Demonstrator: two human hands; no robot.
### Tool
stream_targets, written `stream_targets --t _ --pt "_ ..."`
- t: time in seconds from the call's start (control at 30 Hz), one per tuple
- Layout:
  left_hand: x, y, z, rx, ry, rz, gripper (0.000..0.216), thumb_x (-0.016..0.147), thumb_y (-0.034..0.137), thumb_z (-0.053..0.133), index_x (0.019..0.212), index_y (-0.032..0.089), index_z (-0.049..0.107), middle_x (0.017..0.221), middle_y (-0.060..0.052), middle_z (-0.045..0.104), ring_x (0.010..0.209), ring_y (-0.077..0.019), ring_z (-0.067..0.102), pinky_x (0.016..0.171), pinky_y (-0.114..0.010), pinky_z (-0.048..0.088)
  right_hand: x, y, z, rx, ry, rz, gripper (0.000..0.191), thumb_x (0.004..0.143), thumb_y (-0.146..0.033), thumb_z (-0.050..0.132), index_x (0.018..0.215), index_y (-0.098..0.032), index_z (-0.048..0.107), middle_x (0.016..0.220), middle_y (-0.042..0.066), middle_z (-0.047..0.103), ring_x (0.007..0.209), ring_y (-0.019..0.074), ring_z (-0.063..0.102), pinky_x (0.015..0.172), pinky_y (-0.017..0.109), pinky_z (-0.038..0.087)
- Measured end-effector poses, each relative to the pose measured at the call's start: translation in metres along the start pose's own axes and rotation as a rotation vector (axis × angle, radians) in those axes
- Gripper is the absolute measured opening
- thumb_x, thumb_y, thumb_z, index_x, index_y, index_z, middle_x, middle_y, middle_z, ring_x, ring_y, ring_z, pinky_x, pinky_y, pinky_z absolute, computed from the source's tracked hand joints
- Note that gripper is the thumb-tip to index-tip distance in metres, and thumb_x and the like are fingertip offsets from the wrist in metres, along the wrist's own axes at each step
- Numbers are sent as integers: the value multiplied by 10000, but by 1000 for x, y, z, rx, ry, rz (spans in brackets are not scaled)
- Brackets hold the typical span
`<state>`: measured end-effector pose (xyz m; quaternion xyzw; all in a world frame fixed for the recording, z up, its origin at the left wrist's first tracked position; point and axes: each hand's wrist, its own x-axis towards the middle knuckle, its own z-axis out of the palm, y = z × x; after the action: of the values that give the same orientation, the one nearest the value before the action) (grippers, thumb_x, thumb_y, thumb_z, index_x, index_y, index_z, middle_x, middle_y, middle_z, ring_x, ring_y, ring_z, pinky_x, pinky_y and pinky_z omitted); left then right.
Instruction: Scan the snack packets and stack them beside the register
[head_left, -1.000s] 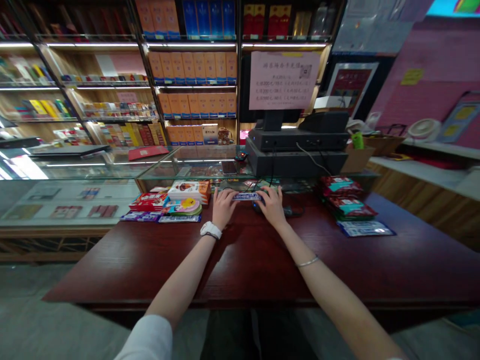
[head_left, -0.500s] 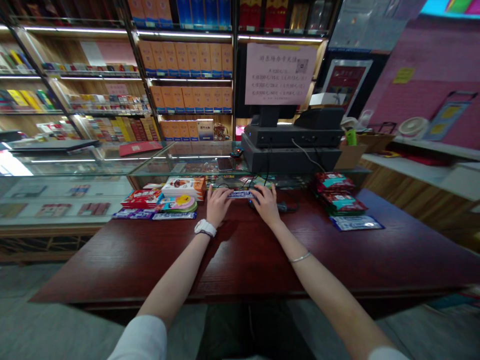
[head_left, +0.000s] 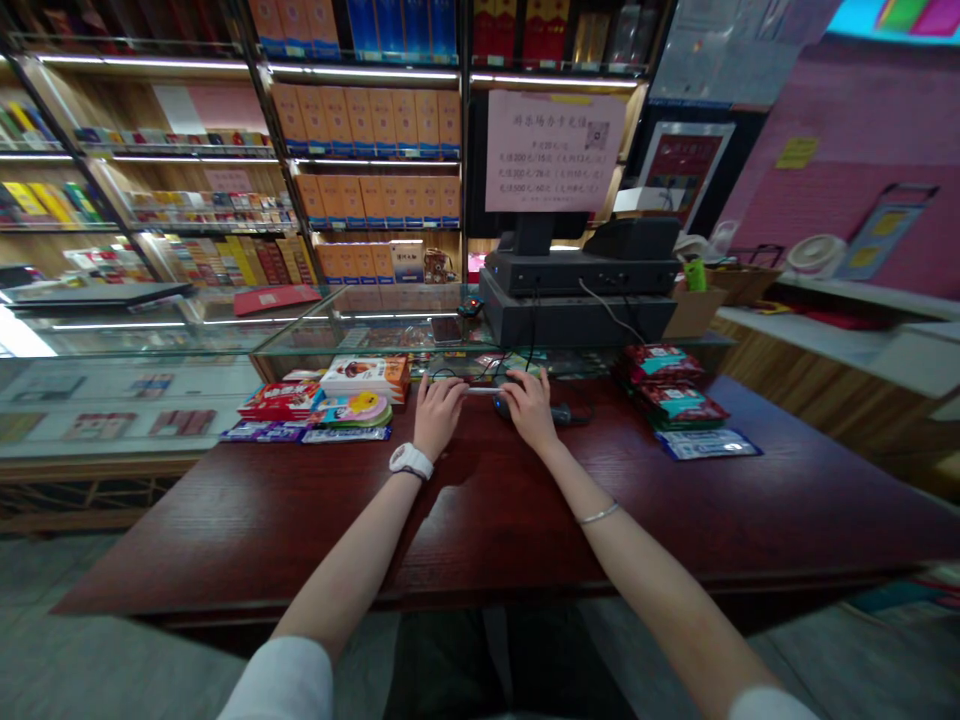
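Both my hands reach across a dark red wooden counter [head_left: 480, 520]. Between them they hold a small flat purple-and-white packet [head_left: 481, 389], one hand at each end. My left hand [head_left: 439, 412], with a white watch at the wrist, grips its left end with curled fingers. My right hand [head_left: 527, 405], a thin bracelet further down the forearm, grips the right end and lies over a dark barcode scanner [head_left: 559, 413] with a cable.
Snack packets and a box [head_left: 364, 375] lie in a pile left of my hands. Red-and-teal packets [head_left: 667, 385] are stacked at the right. A black till with a paper sign [head_left: 577, 290] stands behind on a glass case [head_left: 360, 330]. Shelves of boxes fill the back.
The packet has turned edge-on between my hands and shows less of its face. My hands stay at the same spot; the view has shifted slightly.
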<state>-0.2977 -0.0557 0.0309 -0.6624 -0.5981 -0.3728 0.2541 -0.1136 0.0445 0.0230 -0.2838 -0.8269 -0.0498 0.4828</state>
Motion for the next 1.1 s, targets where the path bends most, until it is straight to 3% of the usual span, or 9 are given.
stream_targets --t 0.13,0.4,0.5,0.63,0.77,1.1 --pt "-1 0 0 37 -25 57 285 934 211 526 1195 257 631 1226 -67 662 1148 -214 608 1218 -526 239 1 1 2 68 -35 61 281 984 -310 396 923 -220 655 1224 105 625 1202 241 547 1186 576 183" --pt "-1 -2 1 57 -45 95 301 913 180 552 1191 254 641 1202 -64 667 1146 -217 605 1219 -524 244 -2 -2 9 102 -112 132 302 982 -300 378 871 -211 644 1214 116 635 1208 246 549 1168 577 210" --pt "-2 -4 3 40 -35 65 300 906 192 567 1186 266 644 1183 -54 672 1143 -217 601 1226 -537 224 -2 -3 7 85 -98 128 283 980 -331 405 1010 -215 662 1223 115 634 1211 249 551 1167 575 212" --pt "-3 -7 4 19 -23 20 305 894 206 589 1187 270 645 1174 -50 671 1136 -224 598 1228 -553 209 -2 -5 2 30 -116 6 356 926 -365 537 1247 -225 599 1298 118 597 1250 267 528 1177 585 190" --pt "-3 -5 3 17 -62 3 295 898 213 585 1178 274 654 1176 -50 673 1135 -226 598 1224 -551 217 -3 -4 1 1 -143 -68 271 915 -290 551 1159 -230 653 1273 108 610 1219 260 551 1188 597 168" --pt "-3 8 5 11 -134 116 341 939 232 534 1257 314 626 1289 -29 665 1178 -231 592 1211 -545 246 -3 -1 1 -16 -119 11 228 929 -287 542 1090 -261 701 1226 82 624 1190 254 557 1180 614 176"
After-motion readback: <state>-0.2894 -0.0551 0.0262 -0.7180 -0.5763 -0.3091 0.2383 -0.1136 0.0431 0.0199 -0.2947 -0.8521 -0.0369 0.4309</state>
